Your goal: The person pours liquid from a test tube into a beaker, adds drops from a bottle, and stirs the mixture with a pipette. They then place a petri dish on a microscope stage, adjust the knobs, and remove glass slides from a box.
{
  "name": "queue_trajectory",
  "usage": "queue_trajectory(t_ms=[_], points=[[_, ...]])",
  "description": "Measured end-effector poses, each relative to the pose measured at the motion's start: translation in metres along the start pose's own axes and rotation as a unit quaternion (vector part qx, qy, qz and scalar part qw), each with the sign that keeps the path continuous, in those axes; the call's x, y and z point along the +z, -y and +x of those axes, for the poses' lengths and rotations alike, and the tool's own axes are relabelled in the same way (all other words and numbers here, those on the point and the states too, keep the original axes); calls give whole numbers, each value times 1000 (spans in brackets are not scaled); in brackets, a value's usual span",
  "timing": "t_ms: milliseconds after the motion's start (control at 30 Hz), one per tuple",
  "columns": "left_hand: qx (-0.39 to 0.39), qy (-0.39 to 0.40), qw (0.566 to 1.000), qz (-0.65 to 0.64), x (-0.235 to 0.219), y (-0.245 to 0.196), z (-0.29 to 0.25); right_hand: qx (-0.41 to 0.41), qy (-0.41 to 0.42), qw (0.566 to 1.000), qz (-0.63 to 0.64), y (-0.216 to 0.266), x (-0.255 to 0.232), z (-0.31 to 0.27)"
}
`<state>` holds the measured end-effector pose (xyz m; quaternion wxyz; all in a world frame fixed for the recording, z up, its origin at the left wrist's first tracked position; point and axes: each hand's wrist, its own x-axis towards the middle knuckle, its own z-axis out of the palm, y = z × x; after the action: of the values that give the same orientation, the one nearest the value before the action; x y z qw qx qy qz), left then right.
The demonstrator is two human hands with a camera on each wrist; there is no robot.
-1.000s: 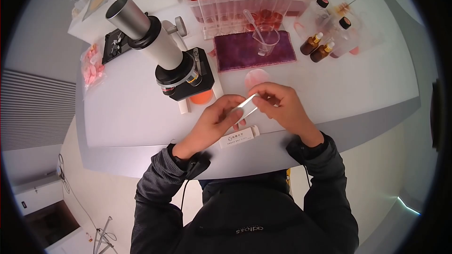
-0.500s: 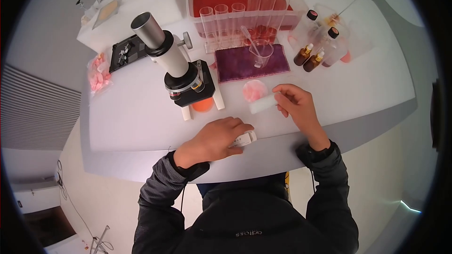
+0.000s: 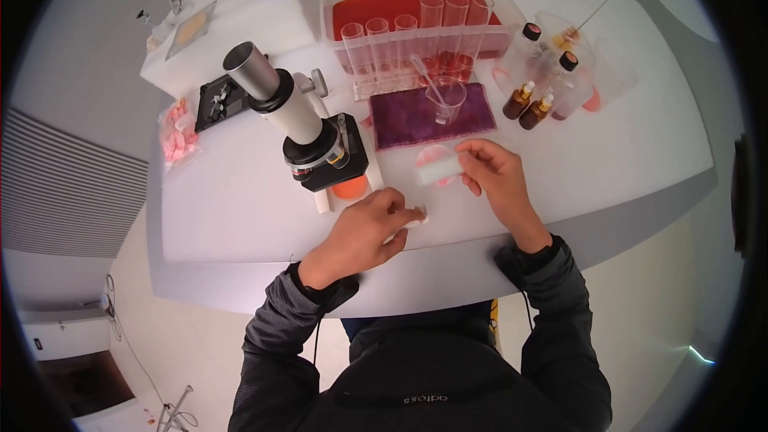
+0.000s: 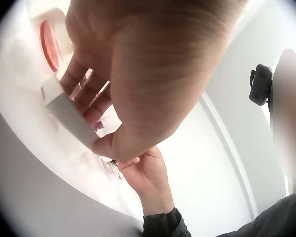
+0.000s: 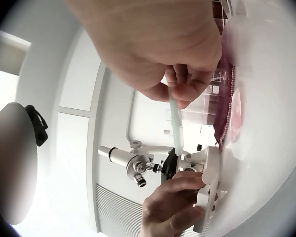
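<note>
In the head view my right hand (image 3: 500, 180) pinches one end of a pale, translucent slab of glass slides (image 3: 438, 170). It extends leftward over a round dish with pink contents (image 3: 430, 152) and partly covers it. In the right wrist view the slab (image 5: 175, 121) appears edge-on, greenish, between thumb and fingers. My left hand (image 3: 360, 232) grips a small white cardboard box (image 4: 71, 116) near the front of the table, thumb along one side and fingers on the other. Most of the box is hidden under that hand in the head view.
A microscope (image 3: 320, 148) stands just beyond my left hand. Behind the dish are a purple cloth (image 3: 396, 124), a beaker with a dropper (image 3: 450, 104), and a rack of test tubes (image 3: 380, 52). Two brown dropper bottles (image 3: 532, 110) and clear bottles (image 3: 570, 84) stand right.
First both hands held the slab together while the box lay on the table. The left hand released it and took the box, then moved slightly away from the table's edge; the right kept the slab.
</note>
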<state>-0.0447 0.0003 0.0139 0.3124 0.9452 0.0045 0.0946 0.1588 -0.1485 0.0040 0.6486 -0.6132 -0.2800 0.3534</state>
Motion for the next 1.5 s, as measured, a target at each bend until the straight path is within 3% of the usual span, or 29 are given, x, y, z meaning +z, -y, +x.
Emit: queue_trajectory(t_ms=[500, 1500], points=[[-7, -70, 997, -42, 4, 6, 4, 22, 37, 999, -21, -2, -1, -7], [0, -114, 992, -44, 5, 7, 6, 41, 36, 997, -49, 4, 1, -8]])
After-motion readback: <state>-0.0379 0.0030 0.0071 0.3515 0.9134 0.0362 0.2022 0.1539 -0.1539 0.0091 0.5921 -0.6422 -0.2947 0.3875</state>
